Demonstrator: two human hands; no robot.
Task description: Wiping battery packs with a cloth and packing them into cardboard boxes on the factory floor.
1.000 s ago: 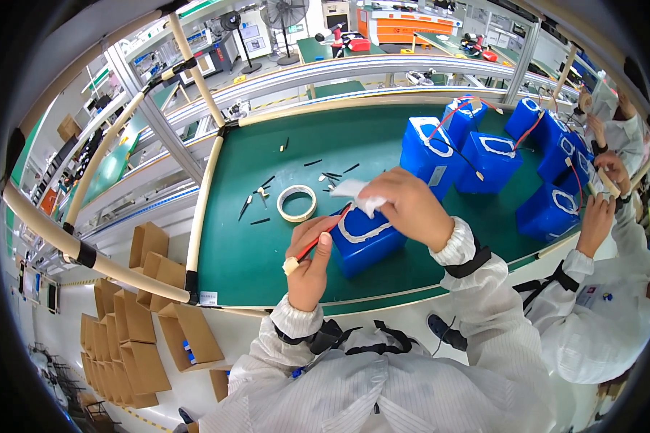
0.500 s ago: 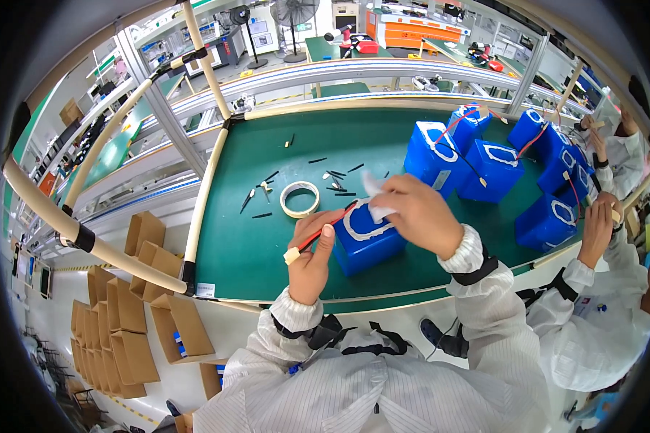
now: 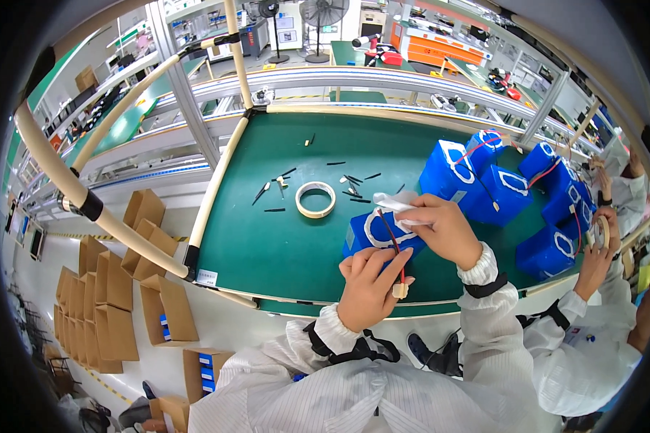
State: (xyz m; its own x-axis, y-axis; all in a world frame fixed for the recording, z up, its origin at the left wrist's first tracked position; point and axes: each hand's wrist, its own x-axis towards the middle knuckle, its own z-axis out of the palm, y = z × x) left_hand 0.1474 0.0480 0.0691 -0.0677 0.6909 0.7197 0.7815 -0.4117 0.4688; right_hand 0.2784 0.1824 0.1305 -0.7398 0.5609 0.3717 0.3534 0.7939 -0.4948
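In front of me a blue battery pack (image 3: 354, 238) stands on the green table, with a ring of white sealant around its top. Red and black wires (image 3: 391, 232) rise from it and run to a pale connector (image 3: 402, 289). My left hand (image 3: 368, 292) is closed on these wires at the pack's near side, the connector hanging past the fingers. A crumpled white wipe (image 3: 395, 202) is pinched in my right hand (image 3: 448, 234), just above the pack's far right edge. Part of the pack's top is hidden by that hand.
A masking tape roll (image 3: 315, 214) lies left of the pack, near scattered black strips (image 3: 275, 210). Several blue packs (image 3: 440, 173) stand to the right. At the right edge, a co-worker's hand (image 3: 594, 270) holds a tape roll. Open cartons (image 3: 115, 296) stand on the floor at left.
My left hand has swung right to the pack's near side, bringing the wires and connector with it. My right hand, still with the wipe, has shifted off the top's middle. The view has shifted.
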